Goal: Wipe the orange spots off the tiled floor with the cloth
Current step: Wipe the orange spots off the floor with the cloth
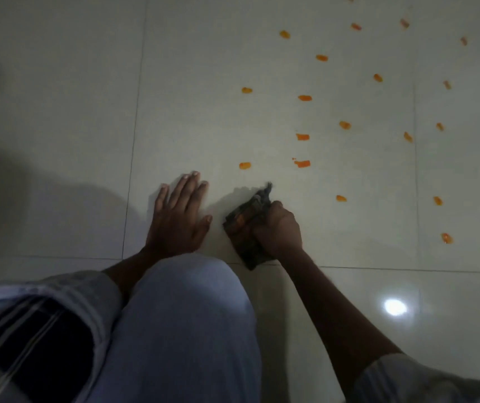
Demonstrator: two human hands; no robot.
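head view, steep downward, close over tiled floor [58, 82].

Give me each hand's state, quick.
Left hand: open, fingers straight, flat on the tiled floor.
Right hand: closed, gripping the cloth.

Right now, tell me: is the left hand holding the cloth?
No. The left hand lies flat on the floor, while the right hand grips the cloth.
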